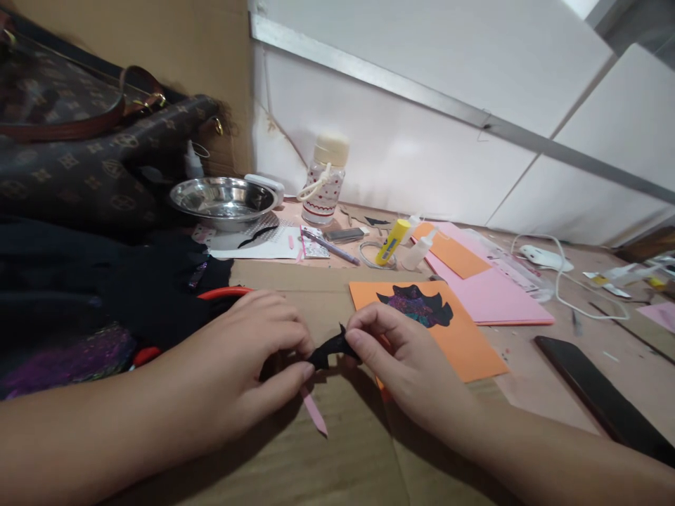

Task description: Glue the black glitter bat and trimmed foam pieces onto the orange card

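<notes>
My left hand point(247, 358) and my right hand point(406, 358) meet over the brown table and pinch a small black paper piece point(331, 347) between their fingertips. A thin pink stick point(315, 413) pokes out below my left hand's fingers. Just behind my right hand lies an orange card point(474, 348) with a black, glittery cut-out shape point(416, 306) on it.
Black fabric point(105, 295) and a brown patterned handbag point(79, 161) fill the left. A steel bowl point(224, 199), a bottle point(324, 179), a yellow glue stick point(391, 241), pink paper point(490, 295), a white cable point(559, 281) and a dark phone point(601, 400) lie around.
</notes>
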`<state>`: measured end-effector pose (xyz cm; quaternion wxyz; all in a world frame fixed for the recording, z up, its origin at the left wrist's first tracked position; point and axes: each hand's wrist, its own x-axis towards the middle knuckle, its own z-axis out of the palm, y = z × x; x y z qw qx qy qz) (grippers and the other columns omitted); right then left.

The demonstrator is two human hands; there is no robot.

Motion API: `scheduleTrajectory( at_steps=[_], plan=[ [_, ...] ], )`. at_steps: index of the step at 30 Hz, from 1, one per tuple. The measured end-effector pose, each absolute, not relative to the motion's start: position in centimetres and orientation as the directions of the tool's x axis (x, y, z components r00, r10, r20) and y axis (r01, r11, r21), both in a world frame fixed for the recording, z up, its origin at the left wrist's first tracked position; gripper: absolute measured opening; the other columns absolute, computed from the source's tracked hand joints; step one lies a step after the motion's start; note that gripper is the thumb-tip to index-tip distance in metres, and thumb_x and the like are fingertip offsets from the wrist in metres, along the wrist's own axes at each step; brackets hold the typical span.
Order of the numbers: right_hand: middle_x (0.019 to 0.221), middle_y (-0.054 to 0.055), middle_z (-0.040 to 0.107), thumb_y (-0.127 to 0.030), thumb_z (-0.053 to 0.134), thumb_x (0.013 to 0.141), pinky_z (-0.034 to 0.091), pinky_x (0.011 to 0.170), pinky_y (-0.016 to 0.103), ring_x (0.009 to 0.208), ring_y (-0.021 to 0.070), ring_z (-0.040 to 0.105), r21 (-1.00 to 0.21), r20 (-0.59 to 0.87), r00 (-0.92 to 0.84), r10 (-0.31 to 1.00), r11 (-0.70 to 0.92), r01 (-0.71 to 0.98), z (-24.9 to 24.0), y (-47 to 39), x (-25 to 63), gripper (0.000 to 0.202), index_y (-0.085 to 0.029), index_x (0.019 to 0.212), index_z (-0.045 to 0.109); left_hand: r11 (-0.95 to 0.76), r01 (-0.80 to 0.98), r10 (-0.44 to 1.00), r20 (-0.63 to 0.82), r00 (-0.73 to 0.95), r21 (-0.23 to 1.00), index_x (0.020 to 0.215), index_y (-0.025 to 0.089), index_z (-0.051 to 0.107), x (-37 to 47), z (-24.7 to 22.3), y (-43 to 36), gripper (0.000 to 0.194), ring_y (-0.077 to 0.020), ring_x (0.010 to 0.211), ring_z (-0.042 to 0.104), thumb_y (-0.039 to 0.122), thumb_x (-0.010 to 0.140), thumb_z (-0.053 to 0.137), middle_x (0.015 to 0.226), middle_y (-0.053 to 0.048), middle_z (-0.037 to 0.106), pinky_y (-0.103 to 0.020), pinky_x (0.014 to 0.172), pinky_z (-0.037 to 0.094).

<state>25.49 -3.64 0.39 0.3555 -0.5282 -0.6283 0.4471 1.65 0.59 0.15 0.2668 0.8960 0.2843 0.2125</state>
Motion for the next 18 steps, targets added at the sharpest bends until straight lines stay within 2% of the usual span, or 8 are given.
scheduleTrajectory(
  at_steps=[3,5,6,8,10,12,15,18],
  plan=[
    [0.095,0.003,0.074,-0.034,0.066,0.100,0.057,0.080,0.034,0.088,0.0210,0.072,-0.910,0.065,-0.174,0.983,0.130,0.394,0.1,-3.1,25.8,0.011,-0.024,0.101,0.065,-0.693,0.406,0.634,0.235,0.737,0.596,0.085,0.024,0.072,1.7,-0.2,0.7,0.025,-0.0234,0.097,0.067,0.031,0.104,0.058,0.097,-0.002,0.073,-0.040,0.090,0.049],
    [0.098,0.002,0.074,-0.027,0.069,0.101,0.057,0.082,0.032,0.091,0.0194,0.072,-0.851,0.206,-0.164,0.965,0.259,0.456,0.3,-3.2,26.1,0.008,-0.024,0.107,0.065,-0.696,0.413,0.640,0.248,0.727,0.587,0.084,0.024,0.070,1.6,-0.5,0.9,0.025,-0.0243,0.096,0.067,0.033,0.104,0.057,0.098,-0.003,0.073,-0.042,0.089,0.049],
    [0.099,0.001,0.074,-0.024,0.070,0.102,0.056,0.083,0.030,0.091,0.0181,0.071,-0.797,0.289,-0.201,0.936,0.352,0.490,0.6,-3.5,26.2,0.007,-0.024,0.107,0.065,-0.702,0.418,0.640,0.254,0.725,0.577,0.084,0.024,0.070,1.5,-0.6,1.0,0.026,-0.0250,0.096,0.066,0.033,0.104,0.057,0.099,-0.003,0.073,-0.043,0.089,0.049],
    [0.098,0.000,0.074,-0.019,0.071,0.106,0.054,0.086,0.028,0.093,0.0160,0.069,-0.649,0.399,-0.399,0.826,0.562,0.513,1.4,-4.2,26.3,0.007,-0.023,0.104,0.067,-0.714,0.426,0.636,0.260,0.727,0.556,0.085,0.024,0.069,1.3,-0.8,1.1,0.025,-0.0262,0.097,0.065,0.033,0.104,0.056,0.099,-0.004,0.072,-0.045,0.090,0.048],
    [0.099,0.001,0.075,-0.022,0.073,0.111,0.052,0.088,0.027,0.095,0.0155,0.067,-0.515,0.370,-0.632,0.681,0.717,0.471,2.3,-5.0,26.4,0.009,-0.022,0.102,0.070,-0.721,0.430,0.635,0.269,0.725,0.544,0.086,0.023,0.069,1.2,-1.0,1.2,0.025,-0.0271,0.098,0.063,0.032,0.105,0.056,0.100,-0.004,0.072,-0.047,0.092,0.047],
    [0.104,0.002,0.076,-0.031,0.075,0.111,0.051,0.090,0.026,0.098,0.0162,0.066,-0.441,0.275,-0.759,0.590,0.779,0.446,2.8,-5.7,26.5,0.014,-0.019,0.104,0.073,-0.723,0.426,0.638,0.289,0.714,0.545,0.085,0.023,0.068,1.1,-1.1,1.1,0.025,-0.0273,0.099,0.062,0.032,0.105,0.056,0.101,-0.004,0.071,-0.048,0.093,0.047],
    [0.111,0.004,0.077,-0.036,0.076,0.111,0.050,0.096,0.027,0.104,0.0174,0.065,-0.417,0.199,-0.797,0.570,0.786,0.457,2.3,-5.9,26.8,0.018,-0.018,0.111,0.073,-0.717,0.424,0.642,0.286,0.712,0.554,0.084,0.023,0.067,1.2,-1.2,1.1,0.024,-0.0273,0.099,0.062,0.031,0.104,0.057,0.100,-0.003,0.070,-0.049,0.093,0.046],
    [0.106,0.004,0.075,-0.032,0.072,0.114,0.050,0.093,0.029,0.101,0.0182,0.064,-0.368,0.255,-0.789,0.559,0.811,0.455,0.9,-5.4,26.7,0.015,-0.018,0.109,0.073,-0.706,0.432,0.647,0.265,0.715,0.561,0.083,0.023,0.068,1.3,-1.1,1.1,0.023,-0.0276,0.099,0.062,0.030,0.103,0.057,0.100,-0.004,0.071,-0.049,0.093,0.046]
  ],
)
